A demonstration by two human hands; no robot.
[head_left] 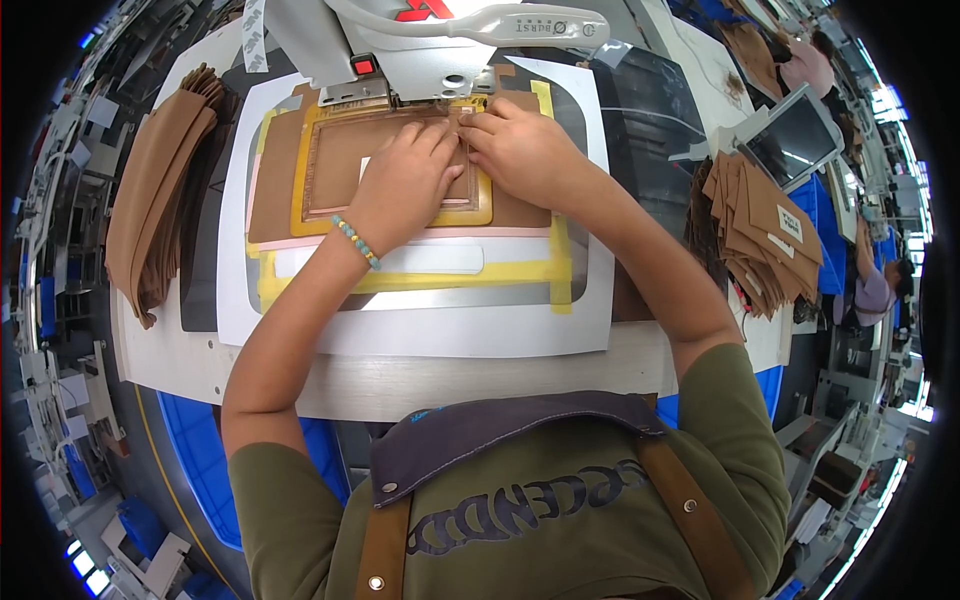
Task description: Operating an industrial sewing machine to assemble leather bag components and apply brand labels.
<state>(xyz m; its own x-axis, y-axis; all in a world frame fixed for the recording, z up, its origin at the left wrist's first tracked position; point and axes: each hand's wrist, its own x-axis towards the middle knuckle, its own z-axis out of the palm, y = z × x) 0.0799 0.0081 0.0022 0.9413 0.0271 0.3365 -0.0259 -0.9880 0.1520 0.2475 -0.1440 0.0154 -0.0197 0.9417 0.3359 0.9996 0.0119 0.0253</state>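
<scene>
Under the white sewing machine head (415, 65) lies a brown fabric piece (275, 165), with a yellow-edged rectangular frame (297, 190) on top of it. My left hand (412, 170) rests over the frame's middle, its fingers stretched toward the needle area and its thumb apart. From the right, my right hand (520, 145) reaches in beside it with fingers bent and pressed together at the frame's upper right. Whatever its fingertips pinch is too small to make out. Part of a small white label (364, 168) shows next to my left hand.
A white sheet with yellow tape (562, 265) lies beneath the work. Brown fabric pieces are stacked at left (160, 190) and right (755, 230). A screen (793, 135) stands at the right. Blue bins (195, 450) sit below the table edge. Another person (875, 290) is far right.
</scene>
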